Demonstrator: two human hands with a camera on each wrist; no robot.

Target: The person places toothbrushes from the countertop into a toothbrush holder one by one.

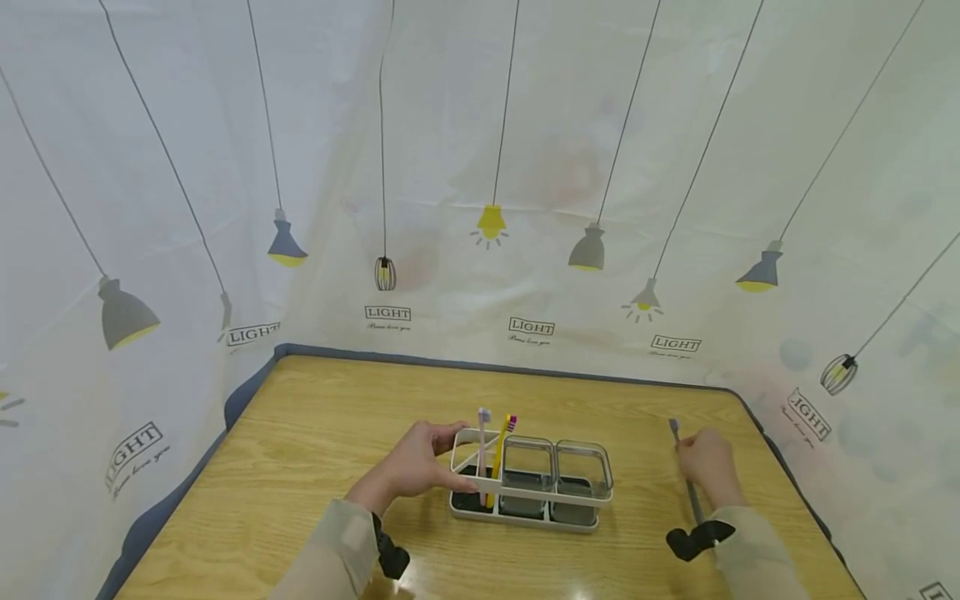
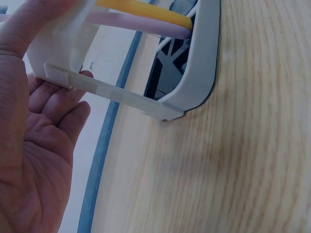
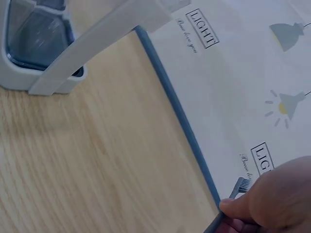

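Note:
A white toothbrush holder (image 1: pixel 525 518) with a dark base stands on the wooden table. Two clear cups, the left cup (image 1: pixel 528 458) and the right cup (image 1: pixel 583 462), sit in its right part. A pink toothbrush (image 1: pixel 482 454) and a yellow toothbrush (image 1: pixel 498 458) stand in its left compartment. My left hand (image 1: pixel 420 457) grips the holder's left end, thumb in front and fingers behind. To the right of the holder, my right hand (image 1: pixel 708 462) pinches a grey toothbrush (image 3: pixel 237 190) near its bristled head; the handle hangs down below the hand.
The wooden table (image 1: pixel 330 417) has a blue edge (image 1: pixel 420 360) at the back. Behind and beside it hangs a white sheet (image 1: pixel 450 125) printed with lamps. Each wrist wears a black strap, the left strap (image 1: pixel 390 550) and the right strap (image 1: pixel 699 540).

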